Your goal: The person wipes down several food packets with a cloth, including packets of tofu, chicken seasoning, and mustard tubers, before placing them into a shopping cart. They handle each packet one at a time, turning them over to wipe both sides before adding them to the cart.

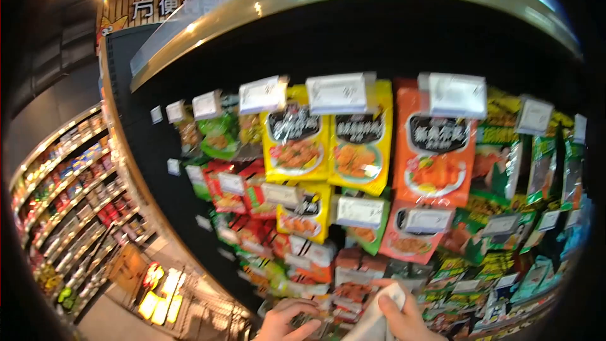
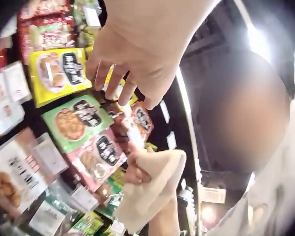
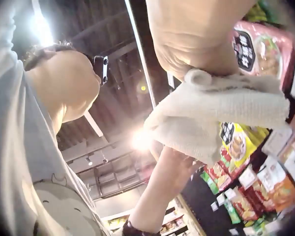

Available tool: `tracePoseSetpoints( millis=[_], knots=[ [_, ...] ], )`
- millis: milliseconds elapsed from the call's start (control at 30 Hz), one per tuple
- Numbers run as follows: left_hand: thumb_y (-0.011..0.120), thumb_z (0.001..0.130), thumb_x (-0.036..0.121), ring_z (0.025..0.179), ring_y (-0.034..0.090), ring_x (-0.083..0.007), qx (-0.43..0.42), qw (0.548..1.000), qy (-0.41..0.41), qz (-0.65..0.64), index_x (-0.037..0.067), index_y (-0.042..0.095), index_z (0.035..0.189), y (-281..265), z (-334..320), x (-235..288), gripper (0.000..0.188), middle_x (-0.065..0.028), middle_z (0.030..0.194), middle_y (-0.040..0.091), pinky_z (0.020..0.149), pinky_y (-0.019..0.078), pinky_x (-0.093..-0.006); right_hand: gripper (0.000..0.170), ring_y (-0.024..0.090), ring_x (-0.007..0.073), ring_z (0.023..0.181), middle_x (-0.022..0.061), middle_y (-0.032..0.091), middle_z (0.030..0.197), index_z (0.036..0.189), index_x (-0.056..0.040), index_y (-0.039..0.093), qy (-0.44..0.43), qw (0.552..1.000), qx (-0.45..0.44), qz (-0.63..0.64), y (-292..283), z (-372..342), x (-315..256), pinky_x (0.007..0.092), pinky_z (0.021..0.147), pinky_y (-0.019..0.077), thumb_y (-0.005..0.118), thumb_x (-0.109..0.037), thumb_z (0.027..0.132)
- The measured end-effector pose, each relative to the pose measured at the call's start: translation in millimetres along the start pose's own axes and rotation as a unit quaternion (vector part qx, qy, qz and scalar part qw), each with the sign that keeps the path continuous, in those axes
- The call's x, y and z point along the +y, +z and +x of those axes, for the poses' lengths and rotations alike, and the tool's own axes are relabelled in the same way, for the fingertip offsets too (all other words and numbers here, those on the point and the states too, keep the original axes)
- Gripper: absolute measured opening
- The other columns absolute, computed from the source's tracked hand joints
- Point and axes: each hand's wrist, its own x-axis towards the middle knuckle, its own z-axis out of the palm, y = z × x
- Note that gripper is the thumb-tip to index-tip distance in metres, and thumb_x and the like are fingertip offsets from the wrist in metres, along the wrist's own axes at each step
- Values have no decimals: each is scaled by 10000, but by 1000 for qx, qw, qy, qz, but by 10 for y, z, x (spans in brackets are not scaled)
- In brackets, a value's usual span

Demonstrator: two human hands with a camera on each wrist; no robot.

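Observation:
A white knitted cloth (image 1: 371, 325) hangs from my right hand (image 1: 407, 321), whose thumb and fingers pinch it at the bottom of the head view. In the right wrist view the cloth (image 3: 201, 115) drapes in folds below the right wrist and partly covers the left hand (image 3: 174, 169) behind it. My left hand (image 1: 287, 321) is just left of the cloth, fingers relaxed and slightly bent, with nothing in them. The left wrist view shows that hand (image 2: 137, 46) with fingers spread in front of the hanging food packets, above the cloth (image 2: 157, 184).
Yellow packets (image 1: 297, 139), an orange packet (image 1: 434, 151) and a pink packet (image 1: 413, 230) hang on a black rack with white price tags (image 1: 451, 95). A light canopy (image 1: 353, 0) curves overhead. Stocked shelves (image 1: 69, 196) stand across the aisle at left.

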Motion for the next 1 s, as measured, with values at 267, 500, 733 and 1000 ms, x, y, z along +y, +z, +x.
tracePoseSetpoints(
  millis=[267,500,733,1000],
  knots=[
    [573,918,129,897,600,-101,75,966,-170,-177,-17,594,1060,-255,-1024,-681,205,-47,966,650,808,467,-252,387,579,250,1035,118,567,1136,1244,-67,470,211,928,0,307,930,33,488,399,895,471,461,-333,963],
    [587,915,122,957,591,-115,183,928,-160,-284,-21,543,1127,-907,-1723,-774,259,-77,1048,634,846,468,-267,445,516,187,1106,107,531,1201,1334,-53,387,235,910,-163,300,2126,-281,506,337,957,406,389,-342,996],
    [651,878,177,838,611,-105,332,826,-259,-375,-20,602,1055,-2186,-3025,-1010,270,-60,942,660,729,497,-256,565,352,164,1270,137,398,1358,1432,-43,242,181,858,-460,142,3843,-862,817,321,1045,301,401,-358,990],
    [613,904,169,825,617,-109,482,801,-218,-279,-27,652,1027,-3245,-4371,-1137,234,-70,940,676,729,488,-251,577,605,172,822,98,621,867,1124,20,553,149,828,-525,-130,5283,-1213,1471,302,719,472,567,-500,873]
  ],
)
